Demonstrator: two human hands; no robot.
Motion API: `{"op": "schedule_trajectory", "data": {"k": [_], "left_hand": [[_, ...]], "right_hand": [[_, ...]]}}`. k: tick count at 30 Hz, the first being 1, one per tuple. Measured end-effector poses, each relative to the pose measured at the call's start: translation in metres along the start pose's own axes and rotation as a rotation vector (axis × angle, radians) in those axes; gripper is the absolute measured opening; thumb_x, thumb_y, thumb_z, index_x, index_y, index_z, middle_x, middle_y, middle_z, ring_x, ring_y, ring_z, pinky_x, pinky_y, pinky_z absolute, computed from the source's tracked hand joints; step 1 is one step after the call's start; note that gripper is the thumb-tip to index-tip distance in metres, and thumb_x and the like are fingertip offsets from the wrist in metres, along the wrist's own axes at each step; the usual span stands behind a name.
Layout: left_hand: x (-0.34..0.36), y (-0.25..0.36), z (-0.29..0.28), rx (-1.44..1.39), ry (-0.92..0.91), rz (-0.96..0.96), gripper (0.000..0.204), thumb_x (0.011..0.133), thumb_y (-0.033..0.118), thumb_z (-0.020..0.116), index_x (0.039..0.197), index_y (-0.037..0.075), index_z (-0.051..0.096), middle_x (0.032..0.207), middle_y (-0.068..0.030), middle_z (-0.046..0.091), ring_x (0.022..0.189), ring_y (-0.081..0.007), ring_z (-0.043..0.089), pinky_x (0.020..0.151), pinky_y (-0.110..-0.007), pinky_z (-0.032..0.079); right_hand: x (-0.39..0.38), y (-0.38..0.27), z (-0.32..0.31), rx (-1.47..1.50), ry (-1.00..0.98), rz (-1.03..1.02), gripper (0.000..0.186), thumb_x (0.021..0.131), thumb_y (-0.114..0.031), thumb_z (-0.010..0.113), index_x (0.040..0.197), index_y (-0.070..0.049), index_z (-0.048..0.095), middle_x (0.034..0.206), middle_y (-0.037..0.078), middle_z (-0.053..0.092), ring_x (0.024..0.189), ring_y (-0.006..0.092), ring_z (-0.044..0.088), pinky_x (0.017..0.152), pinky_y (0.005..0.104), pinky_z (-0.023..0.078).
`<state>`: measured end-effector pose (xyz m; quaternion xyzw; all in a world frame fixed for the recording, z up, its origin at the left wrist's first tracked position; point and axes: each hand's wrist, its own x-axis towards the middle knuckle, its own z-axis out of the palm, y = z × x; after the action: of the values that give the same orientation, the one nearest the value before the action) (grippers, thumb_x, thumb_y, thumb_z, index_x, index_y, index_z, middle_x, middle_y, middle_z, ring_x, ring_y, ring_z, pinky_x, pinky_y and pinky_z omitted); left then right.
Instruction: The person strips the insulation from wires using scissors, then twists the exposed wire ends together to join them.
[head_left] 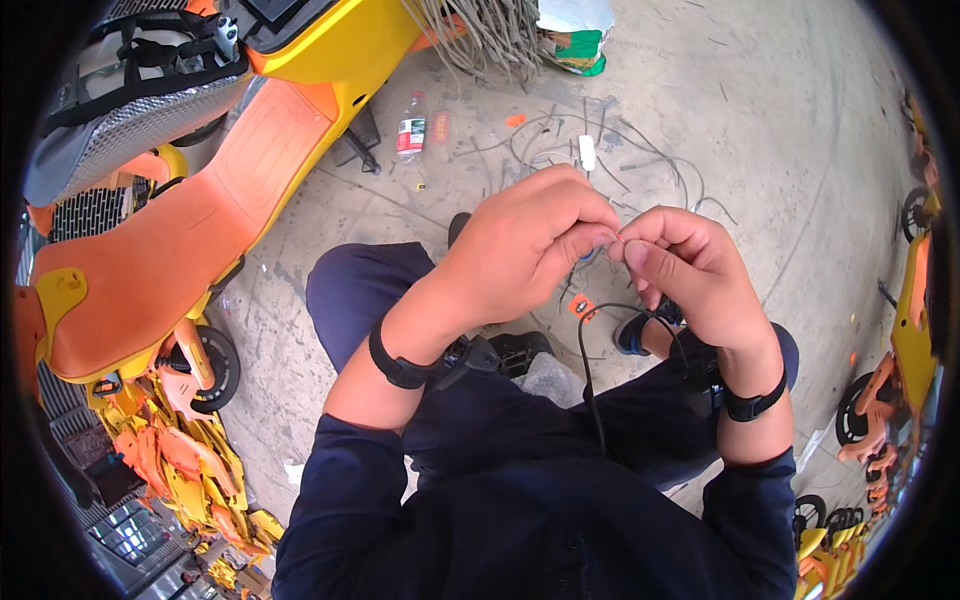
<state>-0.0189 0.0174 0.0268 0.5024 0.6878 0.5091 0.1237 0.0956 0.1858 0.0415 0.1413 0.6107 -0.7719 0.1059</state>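
In the middle of the view my left hand (525, 245) and my right hand (690, 265) meet, thumbs and index fingers pinched together on a small thin piece (617, 240), perhaps a wire end, mostly hidden by the fingertips. A bit of blue (586, 256) shows just below the pinch. A black cable (586, 360) loops below my hands across my dark trousers. An orange tag-like piece (581, 307) with a small dark item lies on the floor behind them.
A yellow-and-orange scooter body (220, 200) fills the upper left. A plastic bottle (411, 130), a bundle of grey cables (475, 35), a white-green bag (575, 40) and loose wires (680, 170) lie on the concrete floor. More scooter parts (180, 460) and wheels (855, 405) line both sides.
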Motion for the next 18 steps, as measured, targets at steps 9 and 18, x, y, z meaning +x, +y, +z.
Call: {"op": "schedule_trajectory", "data": {"k": [9, 18], "left_hand": [[0.001, 0.002, 0.005, 0.09, 0.169, 0.166, 0.013, 0.08, 0.002, 0.064, 0.093, 0.004, 0.062, 0.084, -0.0091, 0.06, 0.075, -0.0236, 0.058, 0.065, -0.03, 0.047], [0.001, 0.009, 0.013, 0.062, 0.35, 0.089, 0.015, 0.078, 0.0, 0.069, 0.092, 0.0, 0.064, 0.087, -0.0112, 0.062, 0.071, -0.0154, 0.06, 0.062, -0.024, 0.049]], "right_hand": [[0.004, 0.01, 0.001, 0.662, -0.24, 0.078, 0.014, 0.094, -0.01, 0.049, 0.096, 0.0, 0.058, 0.066, -0.002, 0.05, 0.05, 0.0036, 0.04, 0.044, 0.0178, 0.028], [0.0, 0.013, 0.009, -0.516, 0.348, -0.622, 0.01, 0.081, 0.003, 0.061, 0.091, 0.0, 0.062, 0.066, 0.001, 0.056, 0.051, 0.0065, 0.046, 0.047, 0.0207, 0.036]]}}
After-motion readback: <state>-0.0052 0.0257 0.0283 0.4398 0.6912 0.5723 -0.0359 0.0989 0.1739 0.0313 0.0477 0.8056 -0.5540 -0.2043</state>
